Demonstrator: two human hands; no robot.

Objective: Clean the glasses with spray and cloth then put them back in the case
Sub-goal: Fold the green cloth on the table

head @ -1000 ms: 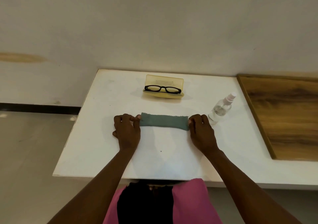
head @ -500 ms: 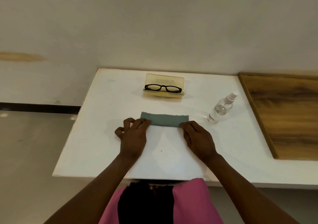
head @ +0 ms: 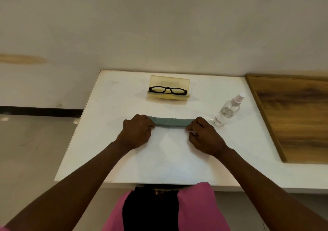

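Black glasses (head: pixel 167 90) in open yellow case (head: pixel 169 89), left hand (head: pixel 137 131) and right hand (head: pixel 204 136) each pinching the cloth (head: pixel 171 121)

White table (head: pixel 110 142) set against a pale wall (head: pixel 159 27); wooden board (head: pixel 294 117) laid at its right; grey floor (head: pixel 35 151) seen at left.
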